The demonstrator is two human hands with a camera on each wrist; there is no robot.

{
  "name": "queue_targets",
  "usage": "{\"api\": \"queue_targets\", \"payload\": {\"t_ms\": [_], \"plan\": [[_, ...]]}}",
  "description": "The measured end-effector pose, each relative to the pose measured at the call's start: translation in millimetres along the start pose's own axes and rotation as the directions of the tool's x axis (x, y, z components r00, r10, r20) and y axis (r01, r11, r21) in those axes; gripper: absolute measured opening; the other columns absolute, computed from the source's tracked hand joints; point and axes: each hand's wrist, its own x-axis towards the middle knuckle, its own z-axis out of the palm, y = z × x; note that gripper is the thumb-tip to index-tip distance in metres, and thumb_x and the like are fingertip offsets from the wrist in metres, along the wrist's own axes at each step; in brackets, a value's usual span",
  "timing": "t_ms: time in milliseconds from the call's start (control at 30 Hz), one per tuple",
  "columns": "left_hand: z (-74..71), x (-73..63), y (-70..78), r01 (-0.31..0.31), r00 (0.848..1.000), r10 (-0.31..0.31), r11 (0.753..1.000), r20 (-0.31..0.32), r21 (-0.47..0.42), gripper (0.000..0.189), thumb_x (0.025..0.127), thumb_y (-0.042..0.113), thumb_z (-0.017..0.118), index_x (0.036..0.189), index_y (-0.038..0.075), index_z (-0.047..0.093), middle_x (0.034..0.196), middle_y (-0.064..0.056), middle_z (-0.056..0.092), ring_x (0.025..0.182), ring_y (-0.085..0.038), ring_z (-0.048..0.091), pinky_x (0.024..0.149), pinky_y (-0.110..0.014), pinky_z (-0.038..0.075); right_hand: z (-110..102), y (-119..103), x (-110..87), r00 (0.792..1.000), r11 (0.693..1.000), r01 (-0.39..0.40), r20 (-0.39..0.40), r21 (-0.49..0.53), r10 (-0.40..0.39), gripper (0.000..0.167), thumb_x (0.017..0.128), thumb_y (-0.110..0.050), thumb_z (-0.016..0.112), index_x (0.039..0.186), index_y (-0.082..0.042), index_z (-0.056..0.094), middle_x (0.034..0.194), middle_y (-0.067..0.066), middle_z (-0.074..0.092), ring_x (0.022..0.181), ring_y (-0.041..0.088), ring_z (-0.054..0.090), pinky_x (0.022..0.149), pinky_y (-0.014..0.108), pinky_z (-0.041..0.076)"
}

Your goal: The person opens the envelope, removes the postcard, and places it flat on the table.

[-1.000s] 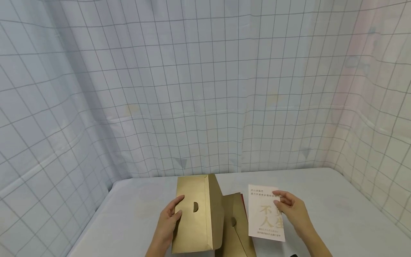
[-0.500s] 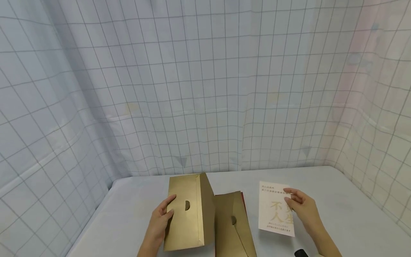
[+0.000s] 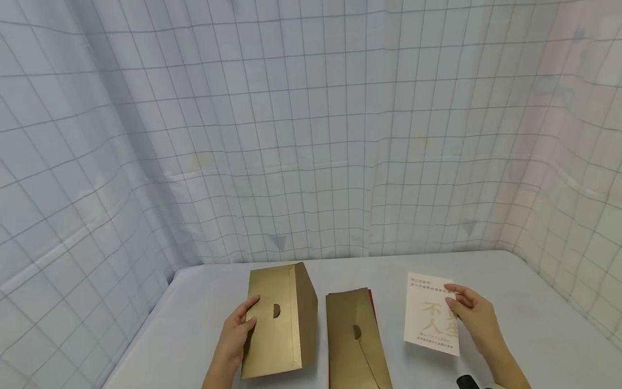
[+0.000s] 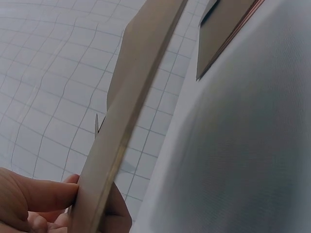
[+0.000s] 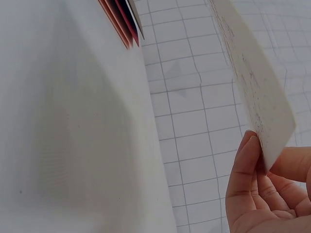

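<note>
Plainly, left fingers (image 3: 248,303) pinch a gold envelope (image 3: 278,329), right fingers (image 3: 461,292) a printed white card (image 3: 429,313).

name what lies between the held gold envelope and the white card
In the head view, a second gold envelope with red along its edge lies on the table, between the held gold envelope and the white card.

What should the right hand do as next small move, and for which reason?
I would probably have the right hand lower the white card onto the table: it pinches the card near one edge, above the surface, and the gap between card and gold envelope in the left hand has widened over the last second.
</note>
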Motion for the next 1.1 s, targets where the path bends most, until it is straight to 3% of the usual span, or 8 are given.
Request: {"api": "queue_targets", "payload": {"t_ms": [233,467,700,967,1100], "plan": [[-7.5,3.1,-0.3,0.011,1.000,-0.011,1.000,-0.012,0.009,0.051,0.095,-0.004,0.038,0.144,-0.002,0.029,0.156,-0.021,0.013,0.146,-0.037,0.006,0.117,-0.050,0.009,-8.4,2.7,3.0,0.999,1.000,-0.011,-0.035,-0.014,0.011,0.045,0.091,-0.014,0.059,0.130,0.005,0.048,0.077,-0.019,0.058,0.071,-0.003,0.056,0.067,0.015,0.051],[-13.6,3.1,-4.2,0.034,0.999,-0.034,0.999,-0.020,0.024,0.050,0.095,-0.004,0.037,0.145,-0.002,0.028,0.156,-0.022,0.013,0.145,-0.039,0.008,0.117,-0.052,0.011,-18.1,9.1,3.6,0.999,0.998,-0.040,-0.035,0.039,0.041,0.025,0.090,-0.016,0.061,0.115,-0.018,0.060,0.076,-0.018,0.056,0.071,-0.005,0.054,0.068,0.013,0.050],[-17.3,3.3,-11.8,0.044,0.999,-0.042,0.998,-0.028,0.043,0.050,0.095,-0.004,0.037,0.144,-0.005,0.027,0.154,-0.026,0.013,0.144,-0.042,0.006,0.116,-0.054,0.009,-25.1,19.2,5.0,0.993,0.993,-0.115,-0.017,-0.012,0.115,0.038,0.092,-0.017,0.058,0.128,-0.005,0.052,0.077,-0.016,0.051,0.072,-0.005,0.052,0.070,0.013,0.050],[-22.2,5.2,-20.7,0.054,0.998,-0.052,0.997,-0.033,0.053,0.049,0.095,-0.005,0.036,0.143,-0.006,0.028,0.154,-0.027,0.013,0.143,-0.043,0.007,0.116,-0.055,0.010,-26.7,26.0,6.5,0.983,0.983,-0.182,-0.012,0.025,0.182,0.029,0.091,-0.015,0.059,0.120,-0.018,0.058,0.076,-0.016,0.051,0.071,-0.005,0.052,0.069,0.013,0.049],[-23.2,6.2,-20.5,0.057,0.998,-0.055,0.997,-0.038,0.054,0.050,0.094,-0.005,0.036,0.143,-0.006,0.028,0.153,-0.027,0.014,0.143,-0.043,0.008,0.116,-0.055,0.011,-27.3,26.8,8.7,0.983,0.983,-0.184,-0.016,0.027,0.184,0.033,0.091,-0.013,0.059,0.124,-0.013,0.056,0.077,-0.016,0.051,0.071,-0.005,0.052,0.068,0.013,0.050]]}}
